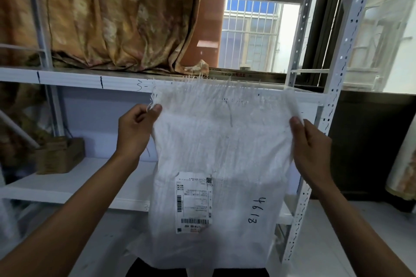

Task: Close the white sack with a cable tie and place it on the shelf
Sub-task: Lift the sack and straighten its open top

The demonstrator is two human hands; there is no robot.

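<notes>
1. Your two forearms reach forward and up, one to each side of the white sack (225, 146).
2. Your left hand (135, 128) pinches the sack's left edge just under the frayed top. The thumb is on the front face and the fingers are curled in.
3. Your right hand (313, 153) is clamped on the right edge, slightly lower than the left. The thumb points up on the front and the fingers are behind the weave.
4. The sack hangs in the air between your hands, spread flat, in front of the rack and not on any shelf. Its frayed top is level with the middle shelf board (67, 77). Its bottom is near your dark trousers (144, 270).
5. On the sack's front, a shipping label (194, 201) with barcodes sits low and left of centre. Handwritten digits (256, 210) run sideways to its right. I can't tell what's inside.
6. On the lower shelf (67, 184), a cardboard box (59, 156) stands at far left. Its contents aren't visible.
7. The middle shelf holds bunched tan fabric (112, 29).
8. The perforated upright (337, 87) stands just beyond your right hand.
9. The barred window (249, 36) is at the far back, right of the fabric.
</notes>
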